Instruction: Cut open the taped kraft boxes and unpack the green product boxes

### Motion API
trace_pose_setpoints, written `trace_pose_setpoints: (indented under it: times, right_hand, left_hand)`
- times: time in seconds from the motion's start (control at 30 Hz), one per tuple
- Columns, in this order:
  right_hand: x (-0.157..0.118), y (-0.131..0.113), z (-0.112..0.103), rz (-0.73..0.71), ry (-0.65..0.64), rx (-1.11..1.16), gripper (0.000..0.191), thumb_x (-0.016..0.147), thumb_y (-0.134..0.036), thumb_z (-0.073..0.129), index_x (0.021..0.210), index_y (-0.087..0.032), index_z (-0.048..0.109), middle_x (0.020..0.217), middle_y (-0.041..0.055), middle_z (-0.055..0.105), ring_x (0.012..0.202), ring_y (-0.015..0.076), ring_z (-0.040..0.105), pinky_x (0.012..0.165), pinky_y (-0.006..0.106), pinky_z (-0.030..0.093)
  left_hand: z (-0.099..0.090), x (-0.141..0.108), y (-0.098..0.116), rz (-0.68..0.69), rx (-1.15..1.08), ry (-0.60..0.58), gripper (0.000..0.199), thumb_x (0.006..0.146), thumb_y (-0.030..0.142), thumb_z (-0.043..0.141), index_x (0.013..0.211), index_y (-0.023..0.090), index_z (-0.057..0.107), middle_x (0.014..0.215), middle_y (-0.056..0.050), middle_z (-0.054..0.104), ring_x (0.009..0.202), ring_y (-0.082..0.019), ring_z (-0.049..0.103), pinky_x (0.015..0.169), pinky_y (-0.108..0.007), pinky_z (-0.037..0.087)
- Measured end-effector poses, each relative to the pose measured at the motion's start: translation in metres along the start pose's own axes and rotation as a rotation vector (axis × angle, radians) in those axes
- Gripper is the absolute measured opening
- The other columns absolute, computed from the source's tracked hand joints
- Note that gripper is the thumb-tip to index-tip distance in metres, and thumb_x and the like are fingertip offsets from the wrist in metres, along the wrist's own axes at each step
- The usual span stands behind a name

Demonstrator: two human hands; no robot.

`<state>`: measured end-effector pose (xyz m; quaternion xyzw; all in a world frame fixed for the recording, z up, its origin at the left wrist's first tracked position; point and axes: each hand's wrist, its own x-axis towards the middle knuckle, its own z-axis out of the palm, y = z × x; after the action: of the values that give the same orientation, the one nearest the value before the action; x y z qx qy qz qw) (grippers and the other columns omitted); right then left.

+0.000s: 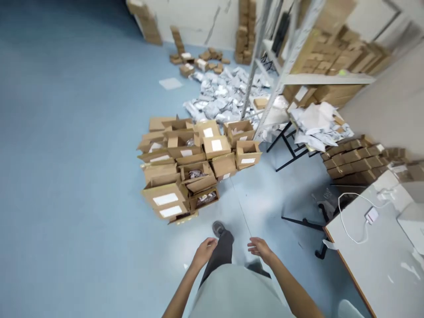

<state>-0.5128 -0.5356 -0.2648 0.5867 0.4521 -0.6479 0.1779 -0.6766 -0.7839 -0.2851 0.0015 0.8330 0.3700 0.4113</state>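
My left hand point(204, 252) hangs in front of my body, fingers loosely curled and apart, holding nothing. Across from it my right hand point(260, 248) is also bare, its fingers spread a little. Neither touches anything. Ahead of both stands a cluster of open cardboard boxes on the floor. Nearest to my hands is a low box point(205, 198) with clear plastic-wrapped items inside. Beside it a taller open carton point(164, 194) carries white labels. Another open box point(196, 174) holds a greyish wrapped item. A box with closed flaps point(217, 146) bears a white label.
White and grey packages point(221, 95) lie heaped behind the boxes, beside a metal shelf rack point(285, 79). More parcels cover a small table point(318, 126). At right are stacked cartons point(357, 157) and a white desk point(374, 247) with a cabled adapter point(371, 215). Blue floor point(82, 176) extends left.
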Motion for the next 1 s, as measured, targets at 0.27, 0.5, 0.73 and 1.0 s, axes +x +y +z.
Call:
trace_pose_setpoints:
  times: [0.27, 0.5, 0.73, 1.0]
  right_hand:
    - [-0.093, 0.131, -0.136, -0.351, 0.030, 0.460, 0.067, 0.057, -0.064, 0.091, 0.111, -0.025, 0.079, 0.106, 0.0079, 0.084, 0.092, 0.0261, 0.083, 0.089, 0.039, 0.055]
    - [-0.205, 0.275, -0.285, -0.446, 0.402, 0.910, 0.064, 0.053, -0.056, 0.096, 0.106, -0.023, 0.080, 0.097, 0.0051, 0.083, 0.091, 0.0278, 0.082, 0.089, 0.040, 0.055]
    - [-0.283, 0.393, -0.360, -0.657, 0.768, 1.314, 0.065, 0.060, -0.057, 0.100, 0.113, -0.024, 0.082, 0.104, 0.0059, 0.084, 0.095, 0.0268, 0.079, 0.090, 0.042, 0.056]
    - [-0.315, 0.475, -0.399, -0.627, 1.056, 1.659, 0.067, 0.059, -0.060, 0.104, 0.111, -0.024, 0.081, 0.107, 0.0056, 0.084, 0.093, 0.0250, 0.079, 0.095, 0.044, 0.057]
  left_hand:
    - [0.108, -0.056, 0.060, 0.444, 0.118, -0.173, 0.068, 0.067, 0.100, 0.053, 0.059, 0.032, 0.056, 0.069, -0.008, 0.071, 0.085, -0.040, 0.079, 0.090, -0.052, 0.066]
    - [0.353, -0.213, 0.147, 0.805, 0.537, -0.709, 0.084, 0.072, 0.115, 0.040, 0.062, 0.032, 0.039, 0.063, -0.005, 0.055, 0.071, -0.033, 0.066, 0.078, -0.048, 0.061]
    - [0.524, -0.400, 0.183, 1.123, 0.831, -1.223, 0.083, 0.083, 0.113, 0.036, 0.069, 0.031, 0.041, 0.074, -0.006, 0.062, 0.080, -0.029, 0.066, 0.084, -0.041, 0.061]
    - [0.651, -0.445, 0.200, 1.135, 0.953, -1.394, 0.075, 0.086, 0.104, 0.050, 0.076, 0.030, 0.053, 0.102, -0.013, 0.083, 0.110, -0.035, 0.081, 0.107, -0.046, 0.063]
